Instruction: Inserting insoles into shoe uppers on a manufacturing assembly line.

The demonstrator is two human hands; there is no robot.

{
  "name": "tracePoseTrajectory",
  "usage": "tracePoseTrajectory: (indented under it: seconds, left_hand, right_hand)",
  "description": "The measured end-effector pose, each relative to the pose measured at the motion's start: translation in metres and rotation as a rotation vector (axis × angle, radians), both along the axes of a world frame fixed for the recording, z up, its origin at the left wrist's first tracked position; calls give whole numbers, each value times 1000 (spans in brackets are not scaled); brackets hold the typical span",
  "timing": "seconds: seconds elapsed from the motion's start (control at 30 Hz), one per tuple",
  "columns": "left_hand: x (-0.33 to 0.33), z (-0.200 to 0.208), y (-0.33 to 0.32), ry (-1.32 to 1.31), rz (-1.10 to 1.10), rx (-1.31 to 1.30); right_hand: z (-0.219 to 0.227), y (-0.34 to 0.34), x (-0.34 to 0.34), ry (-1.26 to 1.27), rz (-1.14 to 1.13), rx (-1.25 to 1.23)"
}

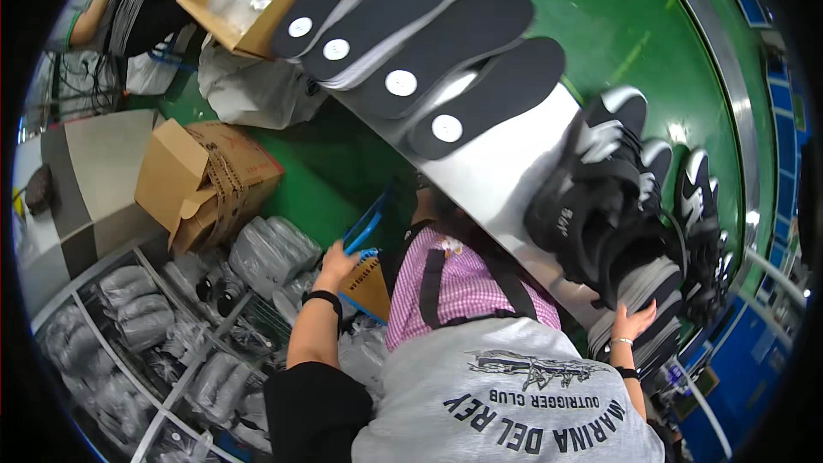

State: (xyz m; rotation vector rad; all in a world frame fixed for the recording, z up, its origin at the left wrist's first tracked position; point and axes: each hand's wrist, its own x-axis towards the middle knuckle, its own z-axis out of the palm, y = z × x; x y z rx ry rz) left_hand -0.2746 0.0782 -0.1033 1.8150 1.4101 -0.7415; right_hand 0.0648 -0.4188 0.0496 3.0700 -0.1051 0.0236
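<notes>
Nearest the camera is a grey T-shirt (429, 416) with dark printing, worn by the person at work. Beyond it extends a glossy green floor (600, 0). A silver, smooth metal worktop (493, 176) runs diagonally across the centre. Lower left, a rack with pale metal dividers (107, 330) contains clear-plastic-wrapped grey bundles (141, 304); an open brown cardboard carton (171, 176) stands behind it. Black shoes with white details (591, 214) crowd the worktop's right end. Four black, flat, sole-shaped insoles (489, 21) lie side by side at its far end. A layered stack of grey and black flat pieces (651, 279) sits just beside the shoes, at the right hand (633, 323). That hand's fingers are partly spread against the stack; whether they grip it cannot be told. The left hand (340, 263) has its fingers bent beside a narrow blue handle-like strip (367, 227); hold unconfirmed. Each insole bears one round white label (401, 83).
</notes>
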Motion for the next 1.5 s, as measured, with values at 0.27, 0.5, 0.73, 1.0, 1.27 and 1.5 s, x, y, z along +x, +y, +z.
tracePoseTrajectory:
  seconds: [0.27, 0.5, 0.73, 1.0, 1.27, 1.5]
  left_hand:
    - [-36, -55, -47, 291, 60, -260]
    - [-13, -77, -30, 344, -152, -480]
    - [45, -75, 22, 288, -450, -482]
    - [166, -76, 86, 291, -825, -97]
    - [182, -80, 107, -19, -781, 259]
    - [189, -53, 92, -413, -612, 477]
  right_hand:
    - [-12, -46, 11, 104, -88, -50]
    - [-21, -67, 9, 66, -49, -61]
    - [-17, -45, 9, 10, 12, 15]
    - [-16, -21, 5, -77, -78, 35]
    - [-12, -12, -5, -159, -21, 30]
    - [-3, -10, -14, -141, -47, 69]
